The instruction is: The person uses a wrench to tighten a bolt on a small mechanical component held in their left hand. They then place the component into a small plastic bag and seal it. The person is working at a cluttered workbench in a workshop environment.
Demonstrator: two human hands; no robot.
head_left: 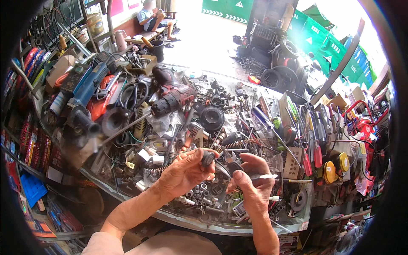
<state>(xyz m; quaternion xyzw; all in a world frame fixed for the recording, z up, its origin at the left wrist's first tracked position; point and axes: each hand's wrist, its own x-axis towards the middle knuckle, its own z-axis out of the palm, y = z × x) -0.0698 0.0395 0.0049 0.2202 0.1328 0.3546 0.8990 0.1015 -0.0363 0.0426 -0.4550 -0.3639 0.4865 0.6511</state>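
My left hand (187,170) pinches a small black cylindrical part (207,158) just above the littered middle of the bench. My right hand (253,187) grips a dark object (238,174), its exact shape partly hidden by thumb and fingers, and a pale narrow strip juts out to the right of that hand. A thin cable or rod (223,169) runs between the two hands. Just behind them lie a metal wrench (231,155) and a long spring (248,141), with nuts, washers and small fittings beneath.
A cordless drill (172,100), a blue power tool (89,85) and heaped tools crowd the left. Pliers, screwdrivers (316,153) and yellow tins (329,172) fill the right. Beyond the bench (304,221), a seated person (151,21) and stacked tires (276,78) are visible.
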